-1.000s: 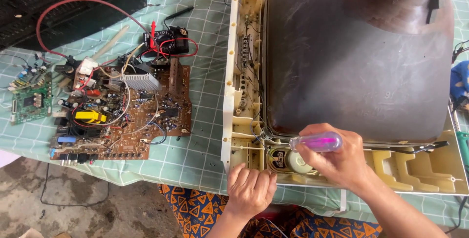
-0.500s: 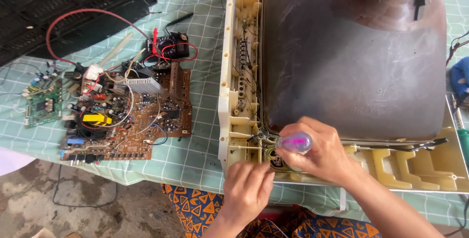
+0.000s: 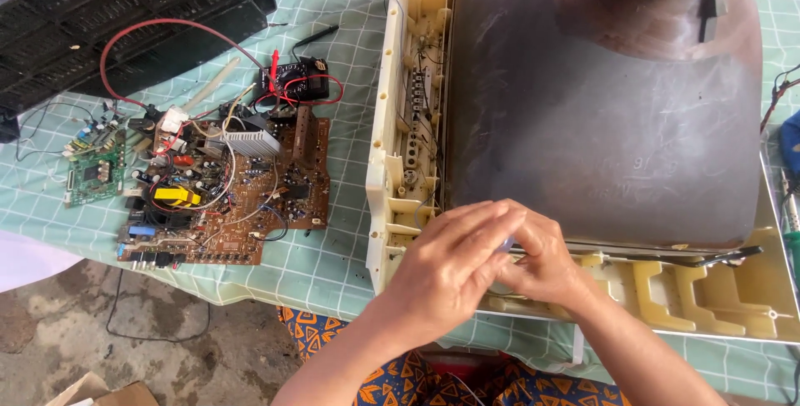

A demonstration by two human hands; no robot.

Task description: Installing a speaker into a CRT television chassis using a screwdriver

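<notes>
Left hand (image 3: 450, 269) has risen over right hand (image 3: 546, 260), together enclosing a barely visible handle (grip unclear), at television shell (image 3: 392, 181) front edge on checked cloth (image 3: 333, 31).

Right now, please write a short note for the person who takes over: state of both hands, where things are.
Left hand and right hand are together at the lower edge of the picture tube, inside the cream casing. A small pale thing shows between the fingers; which hand grips it cannot be told. Brown circuit board lies removed on the checked cloth, beside a small green board. The tube sits in the casing.
</notes>
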